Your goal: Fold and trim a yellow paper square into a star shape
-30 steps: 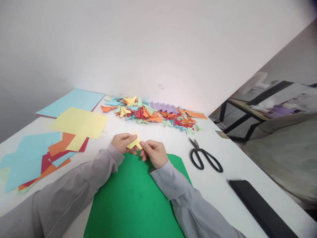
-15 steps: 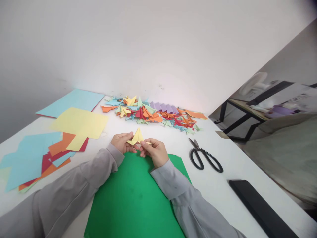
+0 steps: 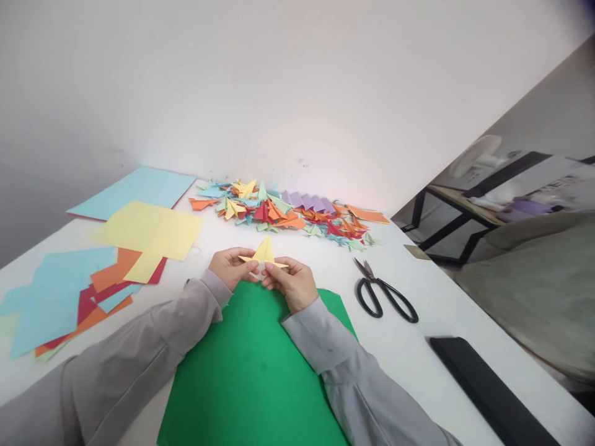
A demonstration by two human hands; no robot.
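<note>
A small folded yellow paper plane [image 3: 264,251] is held between my two hands, its pointed tip facing away from me. My left hand [image 3: 231,267] pinches its left side, thumb on the near edge. On the other side, my right hand [image 3: 294,282] grips it with thumb and fingers. Some of the fingertips are hidden behind the paper. Both hands are just above the far edge of a green mat [image 3: 260,365].
A heap of coloured paper planes [image 3: 274,214] lies along the wall. Paper sheets and pieces [image 3: 151,226] cover the table's left side. Black-handled scissors [image 3: 385,291] and a long black object [image 3: 483,387] lie to the right.
The paper plane has shifted slightly right and tilted. My left thumb has come down onto its near edge, close to my right thumb. Other things on the table stay put.
</note>
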